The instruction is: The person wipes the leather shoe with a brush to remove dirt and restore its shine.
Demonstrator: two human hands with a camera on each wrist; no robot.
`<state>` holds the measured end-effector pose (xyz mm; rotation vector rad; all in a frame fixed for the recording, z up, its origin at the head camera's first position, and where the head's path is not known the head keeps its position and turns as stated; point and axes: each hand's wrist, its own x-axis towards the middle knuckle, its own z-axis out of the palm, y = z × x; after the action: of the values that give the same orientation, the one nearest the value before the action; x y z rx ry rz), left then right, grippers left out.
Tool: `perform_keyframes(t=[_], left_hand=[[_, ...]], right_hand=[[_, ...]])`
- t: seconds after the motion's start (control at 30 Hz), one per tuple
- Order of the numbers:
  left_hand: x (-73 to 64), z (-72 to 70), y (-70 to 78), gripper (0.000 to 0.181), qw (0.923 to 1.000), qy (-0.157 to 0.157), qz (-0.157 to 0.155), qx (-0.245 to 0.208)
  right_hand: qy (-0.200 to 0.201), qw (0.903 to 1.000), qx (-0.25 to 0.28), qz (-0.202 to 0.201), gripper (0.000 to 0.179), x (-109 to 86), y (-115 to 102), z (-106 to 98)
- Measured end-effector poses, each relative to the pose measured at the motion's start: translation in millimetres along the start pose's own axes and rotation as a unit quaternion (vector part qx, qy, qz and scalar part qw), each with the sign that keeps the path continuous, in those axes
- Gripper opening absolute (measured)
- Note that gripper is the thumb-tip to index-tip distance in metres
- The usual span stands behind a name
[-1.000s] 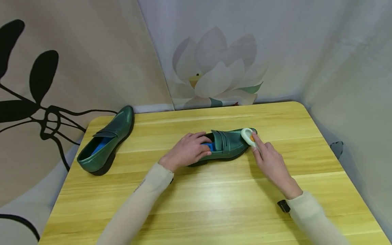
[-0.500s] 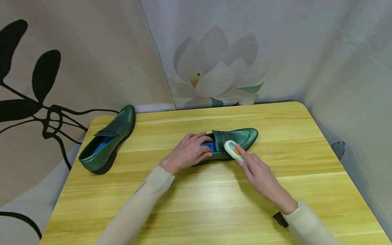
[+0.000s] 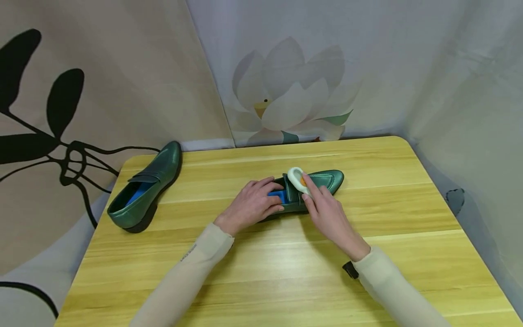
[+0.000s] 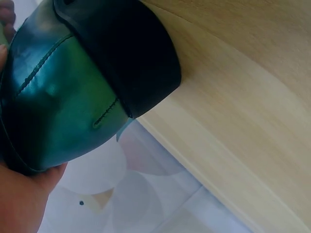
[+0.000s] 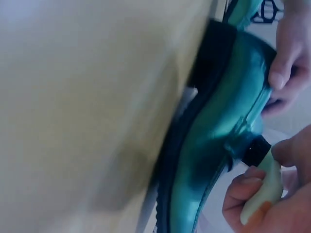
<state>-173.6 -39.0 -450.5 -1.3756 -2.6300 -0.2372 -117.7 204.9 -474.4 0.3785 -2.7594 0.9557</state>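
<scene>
A green loafer (image 3: 327, 179) lies on its sole mid-table, its toe to the right. My left hand (image 3: 249, 202) grips it by the heel end, fingers over the opening where a blue insole (image 3: 279, 195) shows. In the left wrist view the heel's green leather (image 4: 63, 97) and black heel block (image 4: 141, 63) fill the upper left. My right hand (image 3: 327, 215) holds a shoe brush with a pale mint looped handle (image 3: 293, 174) and an orange button. In the right wrist view its black head (image 5: 256, 150) is right at the loafer's strap.
A second green loafer (image 3: 140, 195) stands at the table's left edge, toe toward the back, with a blue insole inside. Printed curtains (image 3: 294, 81) hang behind the wooden table (image 3: 261, 281) and at its sides.
My right hand has moved the shoe brush leftward from the toe, along the near side, then up onto the strap. My left hand keeps its grip on the heel end.
</scene>
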Motion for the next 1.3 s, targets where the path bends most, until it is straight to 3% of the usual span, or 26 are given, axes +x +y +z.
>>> perform_keyframes(t=[0.17, 0.4, 0.5, 0.63, 0.87, 0.97, 1.07, 1.3], left_hand=[[-0.3, 3.3, -0.1, 0.024, 1.0, -0.002, -0.002, 0.0], [-0.7, -0.6, -3.0, 0.025, 0.9999, -0.005, -0.009, 0.002], [-1.8, -3.0, -3.7, 0.024, 0.9999, -0.008, -0.013, 0.0], [-1.8, -2.6, -3.2, 0.023, 0.9999, -0.006, -0.007, -0.009], [0.1, 4.3, -1.9, 0.022, 0.9999, -0.001, -0.002, -0.011], [1.0, 6.3, -1.4, 0.023, 0.9999, -0.005, -0.004, -0.016], [1.2, 6.7, -0.9, 0.023, 0.9997, -0.009, -0.005, -0.02], [-0.3, 3.8, -2.5, 0.024, 0.9998, -0.011, -0.011, -0.01]], right_hand=[[-0.004, 1.0, -0.003, 0.007, 0.057, 6.6, 1.1, -0.6], [-0.029, 0.9995, -0.009, -0.012, 0.06, -35.6, 3.9, -6.5], [-0.024, 0.999, -0.017, -0.033, 0.06, -43.0, 4.7, -7.1], [-0.023, 0.9993, -0.01, -0.026, 0.059, -30.8, 4.0, -6.7], [-0.012, 0.9999, 0.006, -0.003, 0.055, 18.4, 2.2, -2.1], [-0.019, 0.9998, 0.007, 0.009, 0.055, 27.6, 3.7, -2.4], [-0.032, 0.9993, 0.007, 0.017, 0.056, 17.8, 5.4, -5.2], [-0.052, 0.9986, -0.01, 0.004, 0.057, -32.4, 8.1, -12.7]])
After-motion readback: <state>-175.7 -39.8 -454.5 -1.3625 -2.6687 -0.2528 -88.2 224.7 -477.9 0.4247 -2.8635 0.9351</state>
